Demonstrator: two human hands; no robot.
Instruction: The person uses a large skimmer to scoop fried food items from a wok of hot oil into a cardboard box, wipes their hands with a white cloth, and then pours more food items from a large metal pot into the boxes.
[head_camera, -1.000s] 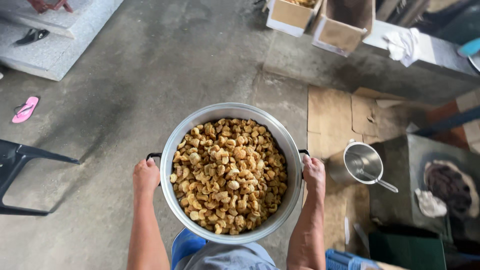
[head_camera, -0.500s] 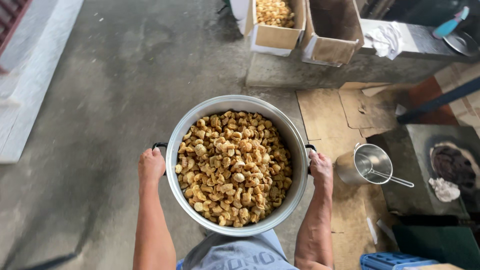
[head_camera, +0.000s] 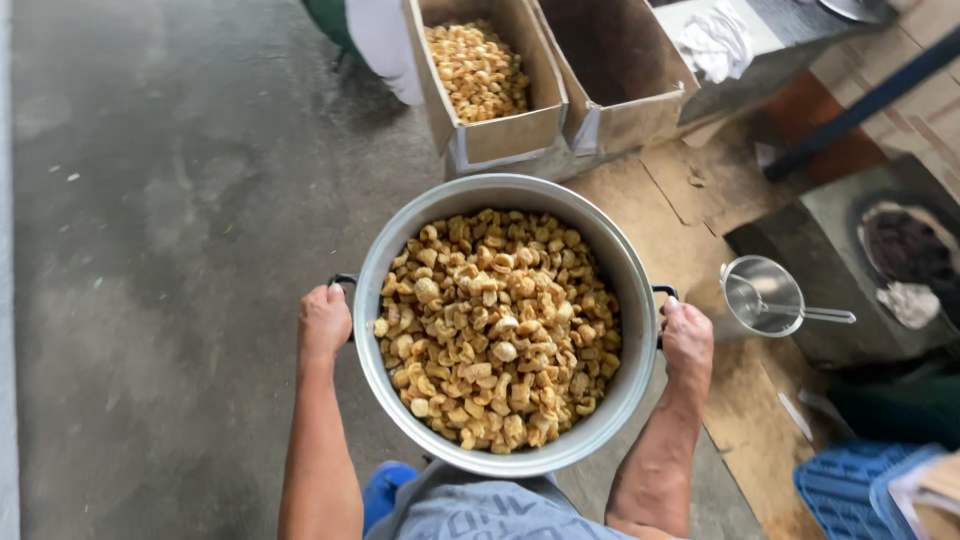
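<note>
The person holds a large round silver metal pot (head_camera: 505, 320) in the air in front of the body, above the grey concrete floor (head_camera: 180, 250). The left hand (head_camera: 325, 322) is clenched around the dark side handle on its side, and the right hand (head_camera: 687, 340) grips the opposite handle in the same way. The pot is filled almost to the rim with golden-brown crispy fried pieces (head_camera: 495, 325). The pieces look light and brittle, yet such a full pot probably feels bulky, so the two handles seem the safest place to hold it and to keep it level. Near the far edge of the floor stands an open brown cardboard box (head_camera: 490, 80) with similar pieces inside
</note>
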